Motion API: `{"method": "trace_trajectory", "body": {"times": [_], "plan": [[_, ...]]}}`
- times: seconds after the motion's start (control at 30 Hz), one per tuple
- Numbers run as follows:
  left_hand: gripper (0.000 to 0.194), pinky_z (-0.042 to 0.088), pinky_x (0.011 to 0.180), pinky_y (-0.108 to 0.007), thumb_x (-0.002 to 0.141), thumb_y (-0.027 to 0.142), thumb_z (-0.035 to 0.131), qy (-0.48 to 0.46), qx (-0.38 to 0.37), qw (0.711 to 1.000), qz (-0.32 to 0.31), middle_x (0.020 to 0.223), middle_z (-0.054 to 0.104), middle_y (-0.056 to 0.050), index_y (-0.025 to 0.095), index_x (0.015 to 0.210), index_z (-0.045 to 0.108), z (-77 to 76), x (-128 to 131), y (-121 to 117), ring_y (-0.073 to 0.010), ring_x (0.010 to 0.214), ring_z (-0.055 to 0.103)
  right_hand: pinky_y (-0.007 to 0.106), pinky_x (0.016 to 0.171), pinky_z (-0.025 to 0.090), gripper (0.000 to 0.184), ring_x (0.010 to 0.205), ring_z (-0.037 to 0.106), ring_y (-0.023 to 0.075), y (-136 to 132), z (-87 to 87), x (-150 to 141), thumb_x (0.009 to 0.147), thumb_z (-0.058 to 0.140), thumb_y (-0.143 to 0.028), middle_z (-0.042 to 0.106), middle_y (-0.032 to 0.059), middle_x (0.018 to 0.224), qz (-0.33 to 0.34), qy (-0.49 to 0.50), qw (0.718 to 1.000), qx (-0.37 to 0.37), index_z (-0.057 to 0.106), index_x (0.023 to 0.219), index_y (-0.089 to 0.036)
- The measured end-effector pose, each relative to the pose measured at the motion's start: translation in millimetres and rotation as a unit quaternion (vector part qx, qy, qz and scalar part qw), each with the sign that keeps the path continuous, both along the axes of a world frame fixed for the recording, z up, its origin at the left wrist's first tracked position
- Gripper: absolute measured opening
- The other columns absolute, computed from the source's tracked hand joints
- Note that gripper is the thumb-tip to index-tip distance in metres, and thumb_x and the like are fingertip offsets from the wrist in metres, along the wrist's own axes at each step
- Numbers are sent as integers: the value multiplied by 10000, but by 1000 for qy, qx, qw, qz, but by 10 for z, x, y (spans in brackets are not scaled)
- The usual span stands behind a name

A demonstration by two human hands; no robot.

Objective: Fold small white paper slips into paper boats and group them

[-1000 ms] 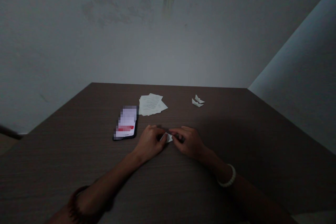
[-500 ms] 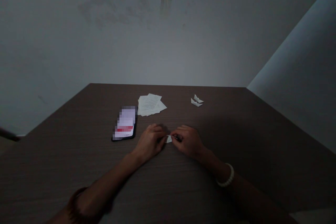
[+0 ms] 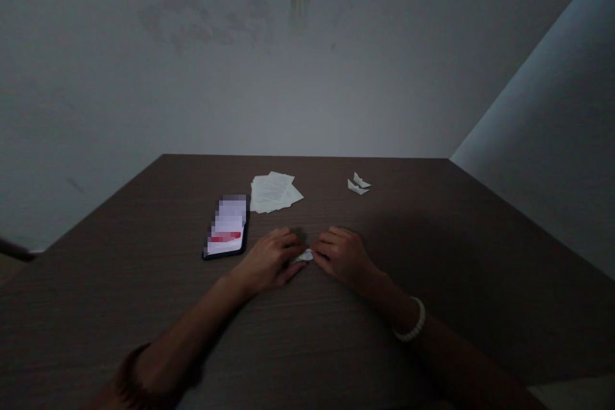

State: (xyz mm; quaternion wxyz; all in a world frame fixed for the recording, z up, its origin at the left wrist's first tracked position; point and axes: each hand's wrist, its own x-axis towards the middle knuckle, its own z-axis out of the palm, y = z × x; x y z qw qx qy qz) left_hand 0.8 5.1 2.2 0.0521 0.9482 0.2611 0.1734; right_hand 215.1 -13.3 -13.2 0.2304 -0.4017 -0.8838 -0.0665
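The paper (image 3: pixel 305 256) sits flatter than before, suggesting pressing, with the right hand (image 3: pixel 346 257) pinching its end and the left hand (image 3: pixel 270 259) curled against it, grip unclear; the phone (image 3: pixel 228 224) lies left, sheets (image 3: pixel 271 192) beyond the left hand, boats (image 3: pixel 357 188) beyond the right, touching neither.

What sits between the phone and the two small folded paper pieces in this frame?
A loose pile of printed sheets lies between the phone and the folded paper pieces, seen in the head view.
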Motion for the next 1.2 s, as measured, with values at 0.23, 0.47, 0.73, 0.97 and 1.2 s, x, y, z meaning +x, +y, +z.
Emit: {"method": "trace_trajectory", "body": {"times": [0.23, 0.47, 0.73, 0.97, 1.2], "plan": [[242, 469, 759, -353, 955, 267, 507, -43, -27, 998, -29, 887, 638, -83, 176, 1021, 721, -29, -12, 18, -206, 849, 556, 265, 668, 386, 118, 769, 546, 151, 19, -6, 127, 908, 592, -185, 653, 27, 871, 45, 2, 999, -10, 703, 881, -214], [257, 464, 730, -342, 957, 252, 490, -26, -37, 999, -24, 894, 627, -86, 192, 982, 738, 24, -9, -8, -206, 845, 545, 261, 712, 426, 128, 828, 584, 149, 3, 20, 173, 920, 593, -239, 644, 37, 941, 64, 34, 996, -61, 719, 941, -229], [222, 456, 802, -336, 936, 247, 531, -74, -89, 993, 3, 912, 627, -73, 175, 857, 725, 23, 35, -19, -201, 896, 556, 292, 761, 446, 139, 861, 577, 172, -9, 20, 90, 905, 608, -283, 630, 46, 922, 17, 68, 993, -96, 699, 860, -188], [145, 450, 861, -392, 863, 285, 630, -79, -98, 988, 86, 906, 635, -68, 170, 940, 672, -61, 52, 3, -233, 917, 557, 317, 849, 447, 126, 956, 566, 189, -1, 13, 55, 892, 619, -257, 627, 54, 1001, 15, 96, 986, -137, 652, 994, -191], [79, 423, 712, -314, 832, 237, 646, -106, -156, 976, 112, 793, 615, -39, 159, 832, 636, 3, 84, -32, -200, 792, 540, 286, 760, 422, 70, 828, 563, 172, 4, 0, 29, 841, 684, -206, 650, 24, 857, 21, 152, 975, -163, 626, 873, -182]]}}
